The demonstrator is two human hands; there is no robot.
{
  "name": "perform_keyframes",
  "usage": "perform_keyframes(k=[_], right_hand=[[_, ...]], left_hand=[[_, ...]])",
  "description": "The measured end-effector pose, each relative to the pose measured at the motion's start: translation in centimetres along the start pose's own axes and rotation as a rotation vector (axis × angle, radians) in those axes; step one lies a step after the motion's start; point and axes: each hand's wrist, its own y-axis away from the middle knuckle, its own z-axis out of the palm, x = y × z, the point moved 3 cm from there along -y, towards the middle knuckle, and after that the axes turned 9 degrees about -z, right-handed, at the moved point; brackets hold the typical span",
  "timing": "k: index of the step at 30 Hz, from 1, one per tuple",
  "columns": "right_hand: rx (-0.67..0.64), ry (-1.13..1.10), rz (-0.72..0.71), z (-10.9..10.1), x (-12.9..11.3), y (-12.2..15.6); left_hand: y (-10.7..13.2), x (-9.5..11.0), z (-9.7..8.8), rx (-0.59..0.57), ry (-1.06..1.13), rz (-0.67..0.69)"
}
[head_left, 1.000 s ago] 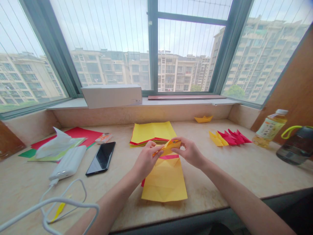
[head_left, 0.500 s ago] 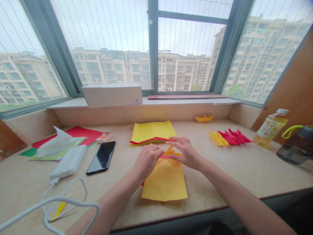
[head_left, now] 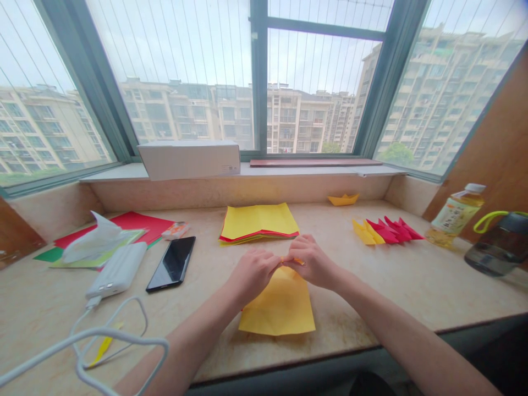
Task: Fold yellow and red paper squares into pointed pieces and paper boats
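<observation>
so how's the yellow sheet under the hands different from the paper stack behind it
The yellow sheet is pinched at its far edge by the left hand and right hand; the paper stack lies untouched. The yellow sheet runs lengthwise away from the person; the paper stack lies crosswise, red edges showing. Both are yellow on top, on the counter.

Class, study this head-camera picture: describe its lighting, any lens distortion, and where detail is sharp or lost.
Head view: soft daylight comes through the window panes, sky pale, no harsh glare; the wide lens splays the window frame toward the corners; the left hand and right hand look sharp, pinching an orange fold that is mostly hidden; the near white cable is slightly soft.
</observation>
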Motion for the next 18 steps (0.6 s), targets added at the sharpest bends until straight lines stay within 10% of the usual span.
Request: perform_keyframes(k=[18], right_hand=[[0.133, -0.317, 0.302, -0.4, 2.8, 0.5]], left_hand=[[-0.1, -2.9, 0.8, -0.143, 0.733, -0.380]])
